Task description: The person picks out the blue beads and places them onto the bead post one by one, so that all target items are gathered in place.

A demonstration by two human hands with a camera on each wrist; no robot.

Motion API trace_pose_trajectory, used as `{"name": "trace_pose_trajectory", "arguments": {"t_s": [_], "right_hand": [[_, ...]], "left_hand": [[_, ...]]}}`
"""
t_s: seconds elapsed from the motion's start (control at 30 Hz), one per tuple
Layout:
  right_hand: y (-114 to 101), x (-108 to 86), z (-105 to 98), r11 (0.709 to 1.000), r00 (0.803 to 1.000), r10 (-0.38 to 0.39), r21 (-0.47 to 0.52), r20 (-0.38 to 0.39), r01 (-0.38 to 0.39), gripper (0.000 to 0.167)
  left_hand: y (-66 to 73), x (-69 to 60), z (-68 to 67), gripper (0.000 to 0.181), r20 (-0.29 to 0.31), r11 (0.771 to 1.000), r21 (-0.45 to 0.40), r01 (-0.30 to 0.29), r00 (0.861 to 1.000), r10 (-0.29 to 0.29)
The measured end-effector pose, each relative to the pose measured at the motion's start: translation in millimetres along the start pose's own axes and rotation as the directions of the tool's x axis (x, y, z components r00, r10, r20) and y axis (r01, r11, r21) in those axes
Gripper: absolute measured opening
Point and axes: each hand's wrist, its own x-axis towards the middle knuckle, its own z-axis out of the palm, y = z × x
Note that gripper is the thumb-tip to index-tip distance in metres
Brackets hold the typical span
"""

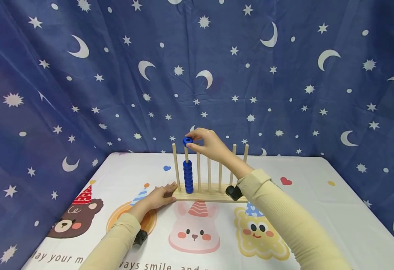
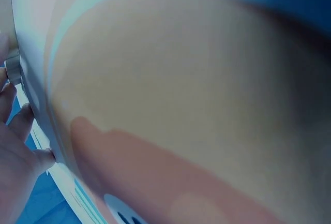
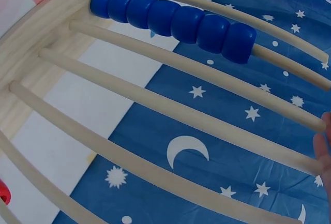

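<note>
A wooden rack with a row of upright rods stands on the table, its wooden base (image 1: pixel 202 197) running left to right. The second rod from the left carries a stack of blue beads (image 1: pixel 188 176), seen also as blue beads (image 3: pixel 160 17) in the right wrist view. My right hand (image 1: pixel 208 144) pinches one more blue bead (image 1: pixel 185 142) between thumb and fingers at the top of that rod. Whether the rod has entered its hole cannot be told. At the rack's left end, my left hand (image 1: pixel 156 197) holds the base, thumb in front and fingers behind; the left wrist view shows fingers (image 2: pixel 23 120) spread there.
The other rods, such as the leftmost rod (image 1: pixel 176 167) and the rightmost rod (image 1: pixel 245 153), bear no beads. A white tablecloth (image 1: pixel 305 210) with printed cartoon figures covers the table. Behind hangs a blue curtain (image 1: pixel 224 48) with stars and moons.
</note>
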Motion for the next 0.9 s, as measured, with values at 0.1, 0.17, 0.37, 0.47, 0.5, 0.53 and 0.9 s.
{"name": "trace_pose_trajectory", "arguments": {"t_s": [0.1, 0.17, 0.37, 0.47, 0.5, 0.53, 0.9], "right_hand": [[1.2, 3.3, 1.5, 1.0, 1.0, 0.023, 0.008, 0.015, -0.023, 0.03], [2.4, 5.0, 2.7, 0.999, 0.999, 0.036, 0.01, 0.019, -0.036, 0.03], [5.9, 8.5, 6.5, 0.998, 0.996, 0.069, 0.012, 0.049, -0.069, 0.032], [5.8, 9.1, 7.4, 0.995, 0.993, 0.094, 0.017, 0.066, -0.095, 0.032], [5.8, 9.2, 7.5, 0.994, 0.992, 0.102, 0.018, 0.069, -0.104, 0.032], [5.8, 9.3, 7.8, 0.994, 0.991, 0.109, 0.017, 0.072, -0.111, 0.032], [5.0, 7.9, 12.5, 0.997, 0.995, 0.078, -0.02, 0.065, -0.077, 0.034]], "left_hand": [[0.6, 0.3, 0.9, 0.054, -0.003, 1.0, -0.004, -0.011, 1.0, 0.011], [1.0, 0.6, 1.1, 0.054, -0.003, 1.0, -0.002, -0.022, 1.0, 0.022], [0.8, -0.1, 0.6, 0.054, -0.005, 1.0, 0.005, -0.025, 1.0, 0.025], [1.5, -1.0, -0.2, 0.054, -0.002, 1.0, -0.001, -0.024, 1.0, 0.024], [1.8, -1.2, -0.2, 0.054, -0.001, 1.0, -0.001, -0.026, 1.0, 0.026], [2.2, -1.3, -0.3, 0.054, 0.001, 1.0, -0.003, -0.026, 1.0, 0.026], [3.0, -2.6, -2.4, 0.053, -0.004, 1.0, -0.009, -0.018, 1.0, 0.018]]}}
